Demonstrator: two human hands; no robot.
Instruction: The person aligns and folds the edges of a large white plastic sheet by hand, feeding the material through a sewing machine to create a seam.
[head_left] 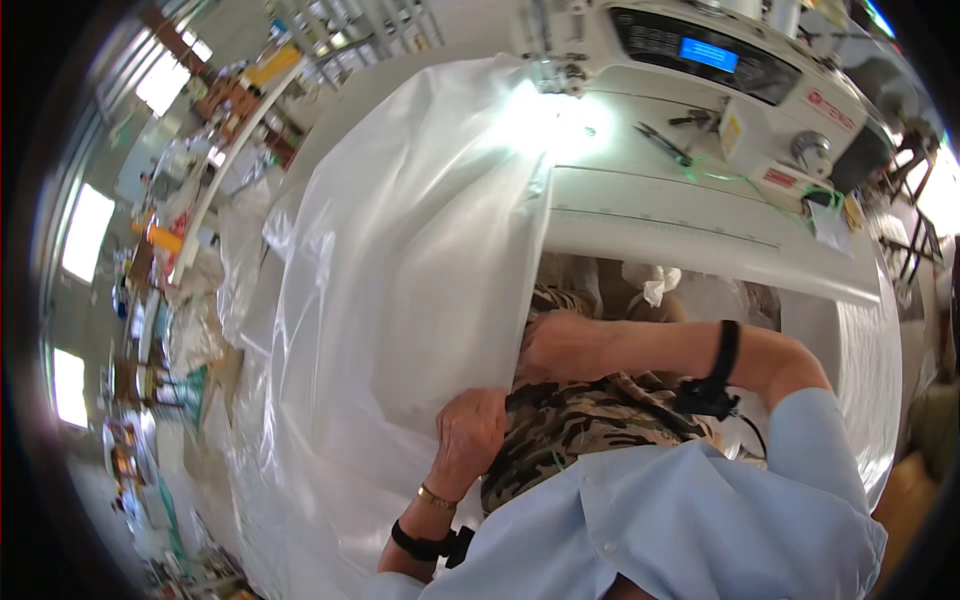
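Observation:
A large translucent white plastic sheet lies over the left part of the sewing table and hangs down toward me. Its far end reaches the lit needle area of a white sewing machine. My left hand is closed on the sheet's near right edge, fingers curled over it. A little farther along that edge, my right hand is closed against the sheet, above my camouflage-clad lap. Its fingertips are turned away and slightly blurred, but the edge runs into its grip.
Black-handled snips and green thread lie on the machine bed at right. The table's front edge stands just beyond my right forearm. More clear plastic is heaped at left, near cluttered shelves. A crumpled white scrap sits below the table edge.

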